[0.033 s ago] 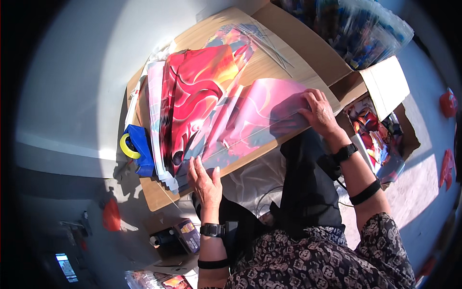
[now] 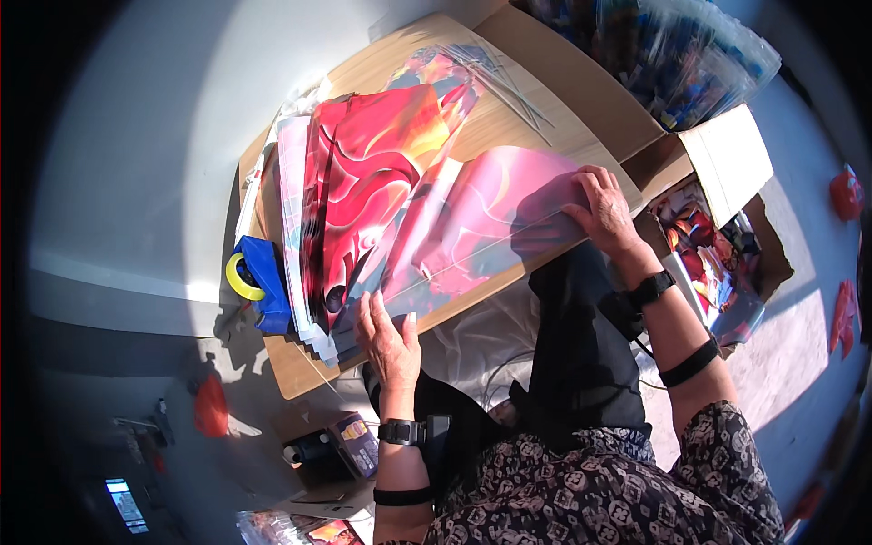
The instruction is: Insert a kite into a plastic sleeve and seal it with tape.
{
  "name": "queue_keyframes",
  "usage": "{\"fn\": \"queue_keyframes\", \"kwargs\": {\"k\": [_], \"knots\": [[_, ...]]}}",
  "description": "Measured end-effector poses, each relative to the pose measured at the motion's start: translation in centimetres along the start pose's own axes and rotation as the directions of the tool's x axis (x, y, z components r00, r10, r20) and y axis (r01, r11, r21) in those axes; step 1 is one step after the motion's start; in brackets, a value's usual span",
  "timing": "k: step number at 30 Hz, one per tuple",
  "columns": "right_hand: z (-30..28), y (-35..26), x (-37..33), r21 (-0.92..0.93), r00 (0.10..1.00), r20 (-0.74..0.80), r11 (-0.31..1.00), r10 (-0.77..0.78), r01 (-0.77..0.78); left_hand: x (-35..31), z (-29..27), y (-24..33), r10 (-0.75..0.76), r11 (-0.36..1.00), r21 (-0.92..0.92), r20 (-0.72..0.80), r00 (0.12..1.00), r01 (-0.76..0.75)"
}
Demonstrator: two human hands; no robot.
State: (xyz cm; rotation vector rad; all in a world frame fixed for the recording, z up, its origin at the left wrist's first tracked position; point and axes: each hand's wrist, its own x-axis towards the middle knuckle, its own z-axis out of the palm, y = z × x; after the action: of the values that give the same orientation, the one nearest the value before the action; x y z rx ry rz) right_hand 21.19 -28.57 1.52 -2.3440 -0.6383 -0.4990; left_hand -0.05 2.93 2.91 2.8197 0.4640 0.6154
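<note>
A pink printed sheet point(image 2: 509, 195), thin and glossy, lies with a raised fold across the near part of the table. My right hand point(image 2: 607, 216) rests on its right end, thumb and fingers apart. At the near left edge of the sheet is my left hand point(image 2: 391, 350), its fingers stretched out and touching it. Beyond my left hand lies a stack of red printed sheets point(image 2: 363, 173) with yellow swirls. Pale strips of sheet edges point(image 2: 295, 200) fan out on the stack's left. Neither hand grips anything that I can see.
A blue tape dispenser point(image 2: 263, 282) with a yellow ring sits at the wooden table's point(image 2: 436, 32) left edge. Thin pale sticks point(image 2: 509, 91) lie at the far side. To the right stands an open carton point(image 2: 727, 163) of colourful printed pieces, with bundled plastic packs point(image 2: 672, 54) behind.
My left hand has shifted very slightly up along the sheet's near edge. The sheets and my right hand look practically the same.
</note>
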Motion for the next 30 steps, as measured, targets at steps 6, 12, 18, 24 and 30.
{"fn": "queue_keyframes", "kwargs": {"k": [6,12,18,24,30], "knots": [[0.2,-0.1,1.2,0.039,0.984,0.020,0.983,0.177,-0.178,3.1,1.5,2.5,0.217,0.973,-0.098,0.062,0.974,-0.210],[1.1,0.0,2.5,0.180,0.967,0.115,0.952,0.228,-0.246,4.4,2.8,3.4,0.244,0.967,0.057,0.097,0.965,-0.250],[0.0,0.0,4.2,0.628,0.813,0.388,0.522,0.433,-0.578,5.7,2.5,3.7,0.284,0.940,0.151,0.152,0.947,-0.306],[-0.8,-1.2,6.0,0.863,0.878,0.221,0.334,0.424,-0.379,7.1,1.6,3.3,0.371,0.928,-0.021,-0.032,0.928,-0.372],[1.1,0.3,7.3,0.373,0.815,0.203,0.727,0.543,-0.577,12.2,0.0,0.7,0.129,0.983,-0.102,-0.212,0.969,-0.154]]}}
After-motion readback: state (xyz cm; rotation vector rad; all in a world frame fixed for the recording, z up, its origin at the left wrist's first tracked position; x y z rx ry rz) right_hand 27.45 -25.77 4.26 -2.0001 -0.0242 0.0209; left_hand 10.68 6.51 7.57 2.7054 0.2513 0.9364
